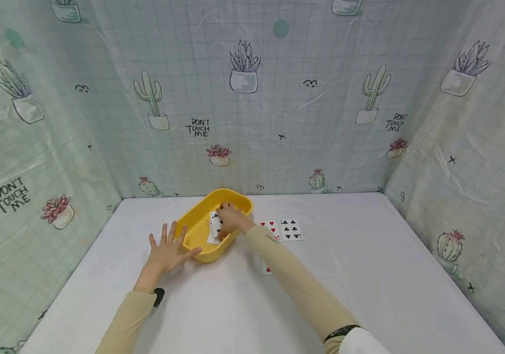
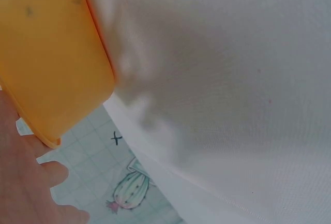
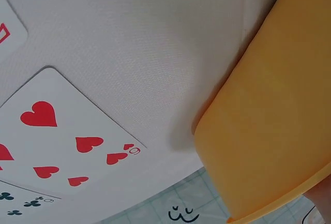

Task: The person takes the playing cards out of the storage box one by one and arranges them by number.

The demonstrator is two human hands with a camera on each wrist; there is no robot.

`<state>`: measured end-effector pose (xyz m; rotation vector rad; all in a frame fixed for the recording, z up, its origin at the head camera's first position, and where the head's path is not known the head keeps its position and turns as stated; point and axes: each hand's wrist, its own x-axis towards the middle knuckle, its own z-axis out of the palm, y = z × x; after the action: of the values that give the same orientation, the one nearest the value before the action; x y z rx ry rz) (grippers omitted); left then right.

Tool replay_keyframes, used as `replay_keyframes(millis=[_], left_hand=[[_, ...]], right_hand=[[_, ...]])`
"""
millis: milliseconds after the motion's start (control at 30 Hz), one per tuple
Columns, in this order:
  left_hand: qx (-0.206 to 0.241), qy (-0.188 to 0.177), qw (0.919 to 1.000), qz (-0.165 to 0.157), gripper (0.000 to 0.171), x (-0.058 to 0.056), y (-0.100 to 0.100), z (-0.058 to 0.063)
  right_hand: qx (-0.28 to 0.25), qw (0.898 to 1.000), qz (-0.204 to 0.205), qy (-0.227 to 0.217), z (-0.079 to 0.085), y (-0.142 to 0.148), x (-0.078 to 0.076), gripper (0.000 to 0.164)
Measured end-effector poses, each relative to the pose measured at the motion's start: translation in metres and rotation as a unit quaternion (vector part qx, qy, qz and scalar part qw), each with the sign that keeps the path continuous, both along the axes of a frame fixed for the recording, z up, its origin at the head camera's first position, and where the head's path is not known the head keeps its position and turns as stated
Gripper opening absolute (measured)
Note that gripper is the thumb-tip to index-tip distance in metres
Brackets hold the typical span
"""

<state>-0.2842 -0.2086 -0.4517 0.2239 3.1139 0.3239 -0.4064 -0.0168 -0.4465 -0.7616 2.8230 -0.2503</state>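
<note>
A yellow plastic bin (image 1: 184, 215) stands on the table, turned at an angle. My left hand (image 1: 164, 255) has its fingers straight and spread, with thumb and fingers at the bin's near left rim. Over the far right rim my right hand (image 1: 231, 220) reaches inside, its fingers and thumb curled over the edges of a black-suited playing card (image 1: 216, 227). Another white card lies under that one on the bin floor. From the right wrist only a sliver of the hand (image 3: 321, 198) shows; the bin wall hides the rest.
Right of the bin lie a six of hearts (image 1: 268, 225) and a six of clubs (image 1: 291, 229), side by side. A third, red card (image 1: 266, 268) is partly covered by the right sleeve. A cactus-print cloth (image 1: 252, 118) hangs behind the white table (image 1: 217, 305).
</note>
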Motion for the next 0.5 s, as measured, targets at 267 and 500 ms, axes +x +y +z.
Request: replay_keyframes(millis=[267,500], left_hand=[[0.006,-0.005,1.0,0.001,0.094,-0.0033,-0.001,-0.0019],[0.003,-0.007,1.0,0.003,0.095,-0.0022,-0.0009,-0.0009]], right_hand=[[0.001,1.0,0.01,0.022,0.0016,0.0016,-0.0021,0.092],[-0.001,0.999,0.024,0.044,0.0022,0.0018,-0.0029,0.089]])
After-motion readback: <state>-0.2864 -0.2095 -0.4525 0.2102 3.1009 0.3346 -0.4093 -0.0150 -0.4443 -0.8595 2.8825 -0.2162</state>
